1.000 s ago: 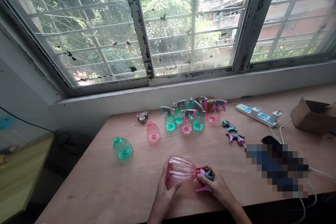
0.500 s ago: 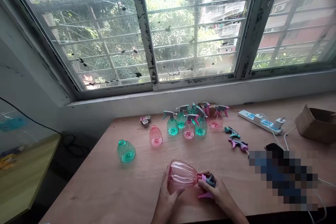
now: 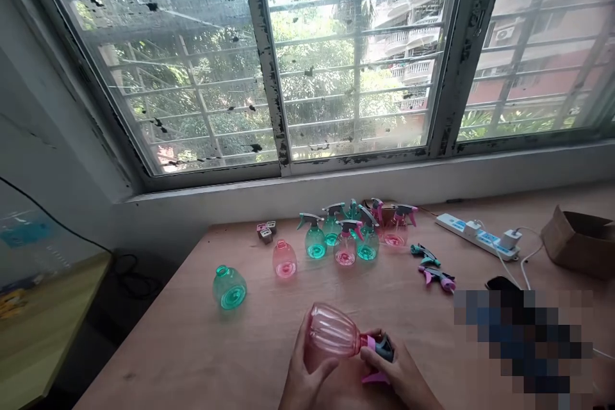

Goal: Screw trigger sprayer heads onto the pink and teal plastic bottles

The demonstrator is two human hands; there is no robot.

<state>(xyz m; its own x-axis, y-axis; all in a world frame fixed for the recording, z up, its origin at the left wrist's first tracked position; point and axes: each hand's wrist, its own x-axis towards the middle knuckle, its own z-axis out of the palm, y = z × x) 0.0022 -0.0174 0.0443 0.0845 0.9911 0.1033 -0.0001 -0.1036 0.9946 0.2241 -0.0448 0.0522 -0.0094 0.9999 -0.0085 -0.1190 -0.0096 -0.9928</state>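
A clear pink spray bottle (image 3: 334,332) lies on its side in the air between my hands, low in the head view. Its base end rests in my left hand (image 3: 307,365), with thumb and fingers wrapped around it. At the neck, my right hand (image 3: 396,365) grips the pink and dark grey spray head (image 3: 383,347), whose pink trigger points down. Beyond them stand a headless pink bottle (image 3: 285,260) and a headless green bottle (image 3: 229,288). A green spray head (image 3: 425,254) and a pink spray head (image 3: 436,278) lie loose to the right.
Several bottles with spray heads, among them a green spray bottle (image 3: 316,243), stand near the window wall. A power strip (image 3: 475,236) with cables, a cardboard box (image 3: 579,246) and a blurred dark patch are on the right. Small dark blocks (image 3: 265,234) sit at the back left.
The camera view has tilted slightly upward, so the table's things sit lower in the picture. Both hands keep their hold on the pink bottle and its spray head.
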